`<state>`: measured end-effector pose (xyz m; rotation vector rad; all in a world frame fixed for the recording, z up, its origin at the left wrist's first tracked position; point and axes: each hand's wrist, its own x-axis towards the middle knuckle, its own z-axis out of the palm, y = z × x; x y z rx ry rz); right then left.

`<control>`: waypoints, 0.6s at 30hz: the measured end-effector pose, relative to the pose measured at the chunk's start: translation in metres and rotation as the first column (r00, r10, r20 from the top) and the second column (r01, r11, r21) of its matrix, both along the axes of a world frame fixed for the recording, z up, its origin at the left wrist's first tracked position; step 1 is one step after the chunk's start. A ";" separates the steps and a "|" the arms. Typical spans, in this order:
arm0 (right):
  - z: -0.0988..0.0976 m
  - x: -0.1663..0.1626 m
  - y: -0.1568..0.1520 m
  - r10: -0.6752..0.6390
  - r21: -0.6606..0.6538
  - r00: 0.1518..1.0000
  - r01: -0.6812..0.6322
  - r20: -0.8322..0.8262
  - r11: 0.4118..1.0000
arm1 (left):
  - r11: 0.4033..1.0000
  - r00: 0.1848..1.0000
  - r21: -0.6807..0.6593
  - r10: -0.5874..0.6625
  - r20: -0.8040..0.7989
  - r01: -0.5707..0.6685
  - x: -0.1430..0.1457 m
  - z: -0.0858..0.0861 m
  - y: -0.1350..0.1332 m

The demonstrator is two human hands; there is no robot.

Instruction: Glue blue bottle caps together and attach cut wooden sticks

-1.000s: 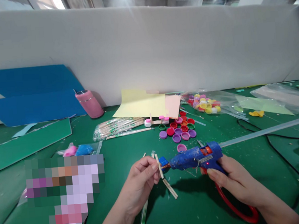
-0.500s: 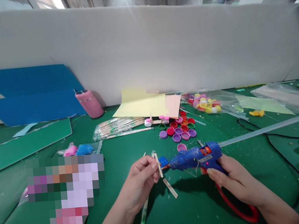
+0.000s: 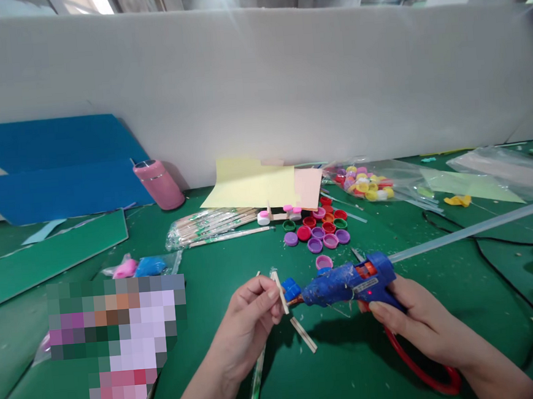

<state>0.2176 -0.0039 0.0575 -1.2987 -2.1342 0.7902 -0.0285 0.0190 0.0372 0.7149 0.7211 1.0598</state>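
My left hand (image 3: 248, 318) pinches a short wooden stick (image 3: 280, 292) upright above the green table. My right hand (image 3: 407, 317) grips a blue hot glue gun (image 3: 347, 280), its nozzle touching the stick beside a small blue cap (image 3: 291, 288). A long clear glue stick (image 3: 476, 230) pokes out of the gun's rear toward the right. Another short wooden stick (image 3: 303, 334) lies on the table just below the nozzle.
Coloured bottle caps (image 3: 318, 232) lie behind the gun, with a bag of more caps (image 3: 367, 184), a stick bundle (image 3: 213, 225), yellow and pink paper (image 3: 265, 184), and a pink tumbler (image 3: 160, 184). Red scissor handles (image 3: 423, 371) and a black cable (image 3: 508, 279) lie right. A blurred patch covers the lower left.
Both hands, with the stick and the glue gun, have drifted slightly left. The nozzle stays against the stick.
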 end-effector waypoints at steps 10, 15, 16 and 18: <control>-0.006 0.003 -0.003 -0.009 0.012 0.999 0.009 0.042 1.000 | 1.000 1.000 -0.022 0.018 0.008 -0.018 -0.001 0.000 -0.001; -0.006 0.003 -0.003 -0.008 -0.002 0.998 0.008 0.059 1.000 | 0.999 1.000 -0.032 0.016 0.017 -0.016 0.000 0.000 0.001; -0.006 0.004 -0.003 -0.009 -0.004 0.998 0.010 0.065 1.000 | 0.999 1.000 -0.031 0.016 0.020 -0.015 0.000 0.000 0.001; -0.006 0.004 -0.003 -0.009 -0.011 0.997 0.010 0.073 1.000 | 0.999 1.000 -0.032 0.019 0.023 -0.018 -0.001 0.000 0.001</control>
